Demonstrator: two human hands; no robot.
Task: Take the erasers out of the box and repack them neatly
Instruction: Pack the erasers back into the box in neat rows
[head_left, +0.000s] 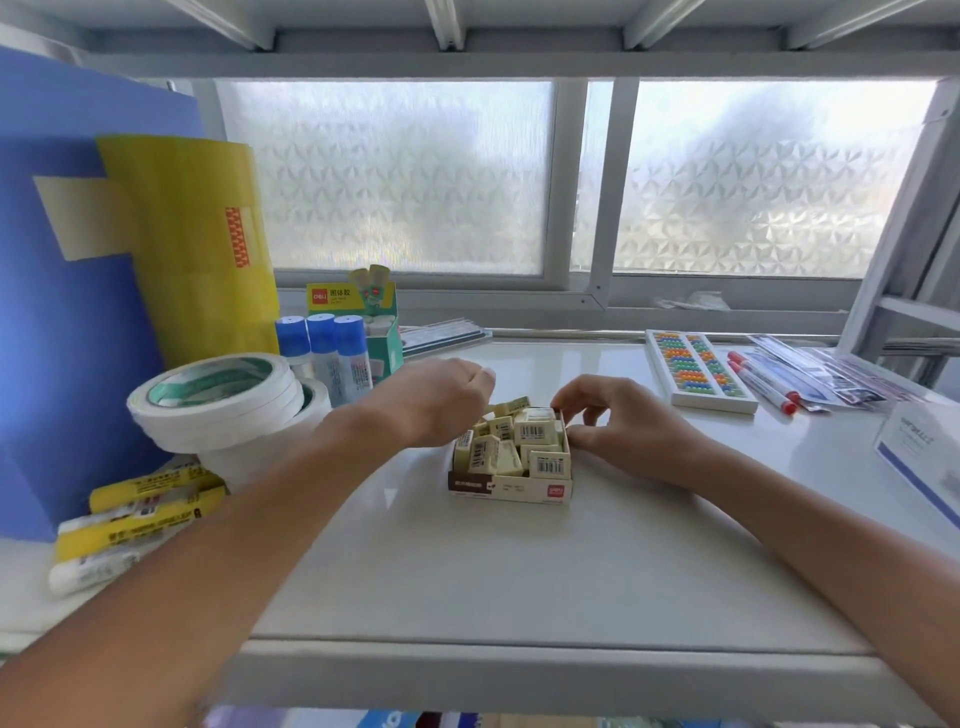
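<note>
A small open cardboard box (511, 491) sits at the middle of the white shelf, holding several cream erasers (524, 444) with barcode labels, jumbled at different angles. My left hand (441, 397) hovers over the box's far left corner, fingers curled down onto an eraser (511, 406) at the back edge. My right hand (615, 423) rests at the box's right side, thumb and fingertips touching the right wall near its far corner. The erasers under my left hand are partly hidden.
Stacked rolls of white tape (218, 400) and yellow-labelled packets (140, 514) lie to the left, with blue-capped glue sticks (324, 353) and a green display box (382, 332) behind. An abacus (696, 371), red markers (761, 382) and a white carton (924, 452) lie right.
</note>
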